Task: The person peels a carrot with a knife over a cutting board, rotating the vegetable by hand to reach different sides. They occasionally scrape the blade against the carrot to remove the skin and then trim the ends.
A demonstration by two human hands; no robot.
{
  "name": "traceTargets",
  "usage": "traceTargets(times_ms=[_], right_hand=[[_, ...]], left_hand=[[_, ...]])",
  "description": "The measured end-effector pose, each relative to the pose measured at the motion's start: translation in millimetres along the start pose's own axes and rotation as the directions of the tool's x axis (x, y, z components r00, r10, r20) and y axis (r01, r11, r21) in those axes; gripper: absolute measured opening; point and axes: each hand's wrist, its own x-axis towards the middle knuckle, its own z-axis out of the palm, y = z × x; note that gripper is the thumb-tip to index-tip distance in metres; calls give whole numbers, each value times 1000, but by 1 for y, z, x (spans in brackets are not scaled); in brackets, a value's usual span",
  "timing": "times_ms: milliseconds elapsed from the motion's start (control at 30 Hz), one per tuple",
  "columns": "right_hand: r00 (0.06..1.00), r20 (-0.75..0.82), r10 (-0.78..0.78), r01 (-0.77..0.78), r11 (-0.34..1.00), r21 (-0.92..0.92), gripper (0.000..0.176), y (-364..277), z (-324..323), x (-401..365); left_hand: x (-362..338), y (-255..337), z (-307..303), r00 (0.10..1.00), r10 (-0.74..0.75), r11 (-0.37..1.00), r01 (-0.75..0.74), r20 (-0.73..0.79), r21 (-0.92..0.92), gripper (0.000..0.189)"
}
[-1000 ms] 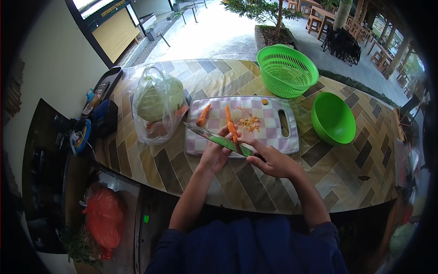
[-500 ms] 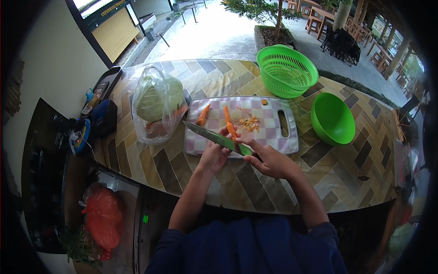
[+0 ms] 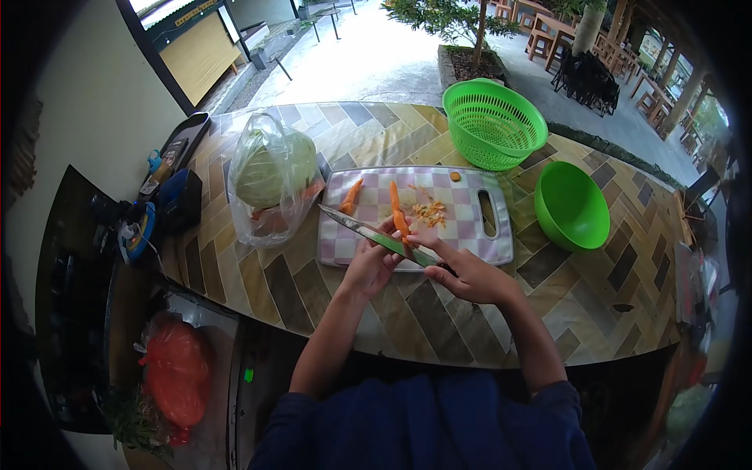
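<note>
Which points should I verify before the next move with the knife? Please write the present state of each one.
1. Carrot held by the left hand: ok.
2. Knife handle held by the right hand: ok.
3. Both hands safely away from the sharp edge: cannot tell; they are very close and partly hide it.
4. Board free of scraps: not ok, orange peelings lie there.
5. Green bowl standing upright near the board: cannot tell; it looks tilted.

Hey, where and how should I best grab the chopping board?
Grip the chopping board by the slotted handle at its right end, probably coming from the right: the board lies flat, and the long cutout leaves an opening to hook through.
</note>
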Motion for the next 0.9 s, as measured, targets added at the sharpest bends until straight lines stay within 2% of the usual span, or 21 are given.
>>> traceTargets(times_ms=[100,300,433,533,633,833,900], right_hand=[[1000,-9,-5,5,1000,-22,45,2,1,2],[999,-37,6,-8,999,-48,42,5,3,3],[995,-89,-40,36,998,-48,39,8,6,3],[996,-62,65,-69,996,-57,38,-1,2,2],[993,-113,-36,33,999,-33,38,6,5,4],[994,-40,103,-106,990,-93,43,-2,-2,2],[994,-67,84,-92,989,-120,43,7,3,4]], left_hand=[[-1,0,4,998,16,1000,-16,-54,3,36],[-2,0,0,1000,14,1000,-14,7,4,40],[-1,-3,1,1000,11,999,-9,-28,48,39],[-1,-2,5,999,10,999,-8,-32,51,39],[-1,2,9,999,1,998,1,-35,70,40],[-2,2,9,1000,-13,996,14,-3,90,38],[-1,2,8,1000,-21,996,21,-4,92,37]])
